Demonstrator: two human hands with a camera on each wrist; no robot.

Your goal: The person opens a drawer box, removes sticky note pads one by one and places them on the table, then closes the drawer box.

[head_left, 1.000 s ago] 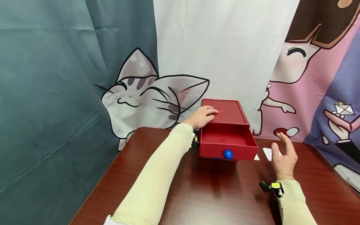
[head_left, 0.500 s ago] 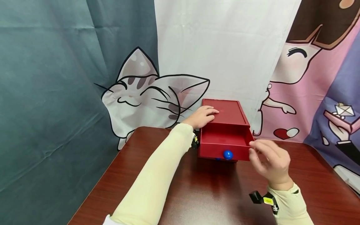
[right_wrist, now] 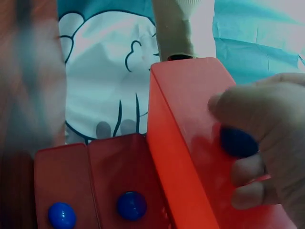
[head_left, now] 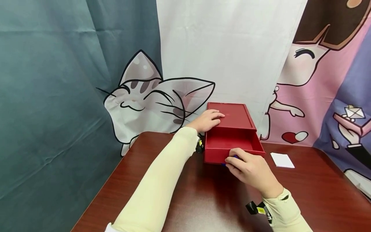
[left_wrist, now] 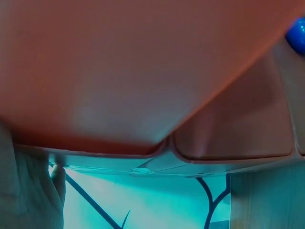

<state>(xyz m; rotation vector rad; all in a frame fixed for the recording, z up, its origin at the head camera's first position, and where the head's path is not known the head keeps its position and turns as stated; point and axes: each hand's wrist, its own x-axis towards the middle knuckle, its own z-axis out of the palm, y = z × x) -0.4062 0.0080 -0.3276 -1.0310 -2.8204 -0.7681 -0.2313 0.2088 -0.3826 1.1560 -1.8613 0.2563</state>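
Observation:
A small red drawer cabinet [head_left: 235,115] stands at the back of the table, its top drawer [head_left: 214,155] pulled out. Nothing shows in the visible part of that drawer. My left hand [head_left: 204,121] rests on the cabinet top near its left edge, fingers spread. With curled thumb and fingers my right hand [head_left: 252,169] grips the round blue knob [right_wrist: 237,141] on the drawer front, mostly covering it in the head view. Below this drawer, the right wrist view shows two closed drawers with blue knobs, the middle one [right_wrist: 114,167] and the bottom one [right_wrist: 59,176].
A small stack of white cards [head_left: 282,160] lies on the table right of the cabinet. The dark brown table [head_left: 203,206] has a left edge and a back edge in view. Printed curtains [head_left: 232,48] hang right behind it.
My right hand has swung left from beside the cabinet, past the drawer's right corner, onto the blue knob. My left hand stays on the cabinet top. The drawer looks about equally far out.

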